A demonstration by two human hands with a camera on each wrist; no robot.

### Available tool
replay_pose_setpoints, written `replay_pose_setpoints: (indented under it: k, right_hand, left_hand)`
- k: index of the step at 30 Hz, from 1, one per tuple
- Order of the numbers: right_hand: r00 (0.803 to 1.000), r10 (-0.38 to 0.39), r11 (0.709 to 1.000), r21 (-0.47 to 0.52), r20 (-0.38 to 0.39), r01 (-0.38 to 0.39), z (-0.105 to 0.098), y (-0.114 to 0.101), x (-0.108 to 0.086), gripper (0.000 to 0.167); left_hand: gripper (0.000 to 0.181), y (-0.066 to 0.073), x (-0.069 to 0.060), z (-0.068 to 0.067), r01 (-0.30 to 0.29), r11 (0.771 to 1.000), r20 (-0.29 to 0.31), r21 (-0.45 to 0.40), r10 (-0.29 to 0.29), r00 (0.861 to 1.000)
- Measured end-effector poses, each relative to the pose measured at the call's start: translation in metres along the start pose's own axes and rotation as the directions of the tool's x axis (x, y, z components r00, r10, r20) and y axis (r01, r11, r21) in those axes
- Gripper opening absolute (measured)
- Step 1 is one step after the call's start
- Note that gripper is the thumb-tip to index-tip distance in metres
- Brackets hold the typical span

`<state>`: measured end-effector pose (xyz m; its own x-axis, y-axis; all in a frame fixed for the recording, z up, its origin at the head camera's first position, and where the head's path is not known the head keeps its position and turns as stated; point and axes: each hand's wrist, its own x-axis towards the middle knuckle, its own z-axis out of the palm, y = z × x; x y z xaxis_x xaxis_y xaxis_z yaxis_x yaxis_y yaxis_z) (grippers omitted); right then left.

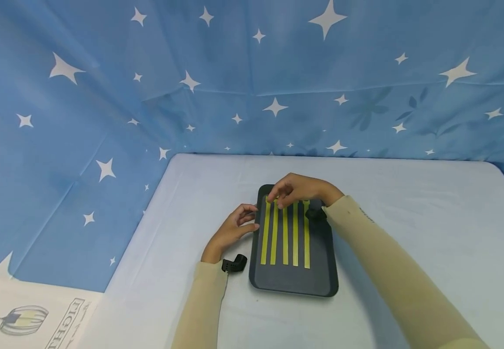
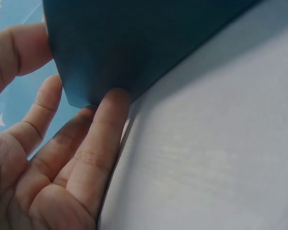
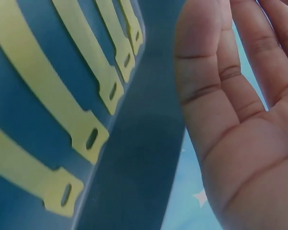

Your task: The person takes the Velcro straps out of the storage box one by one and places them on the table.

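Observation:
Several yellow cable ties (image 1: 285, 237) with slotted heads (image 3: 91, 138) lie side by side, lengthwise, in a dark shallow tray (image 1: 286, 283). My left hand (image 1: 233, 227) is at the tray's left side, its fingertips touching the outer wall. In the left wrist view, the fingers (image 2: 103, 139) are fairly straight against the dark wall. Over the tray's far end hangs my right hand (image 1: 297, 188), index finger and thumb pointing down near the heads of the leftmost ties. Its fingertips are cut off in the right wrist view, where the thumb (image 3: 201, 72) appears straight and no tie is seen held.
The tray stands on a white-covered table (image 1: 409, 203). A blue curtain (image 1: 243, 58) with white stars hangs behind and to the left. Each wrist carries a black strap device (image 1: 235, 263). A printed cloth (image 1: 29, 310) shows at the lower left.

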<state>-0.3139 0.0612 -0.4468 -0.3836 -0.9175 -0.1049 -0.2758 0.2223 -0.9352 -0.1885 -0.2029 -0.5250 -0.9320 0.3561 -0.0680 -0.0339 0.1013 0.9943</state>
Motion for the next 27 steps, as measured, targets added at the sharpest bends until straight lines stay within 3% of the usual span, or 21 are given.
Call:
replay_pose_setpoints:
  k: [9,27]
  right_hand:
    - [0.999,0.017,1.000,-0.023,0.036,-0.016,0.006,0.004,0.015,0.029]
    - [0.995,0.091,0.987,-0.138,0.051,-0.083,0.020,0.017,0.040,0.020]
  left_hand:
    - [0.047,0.003,0.000,-0.001,0.024,1.000,0.001,-0.006,-0.024,1.000]
    - [0.047,0.001,0.001,-0.002,0.015,1.000,0.012,-0.022,-0.015,1.000]
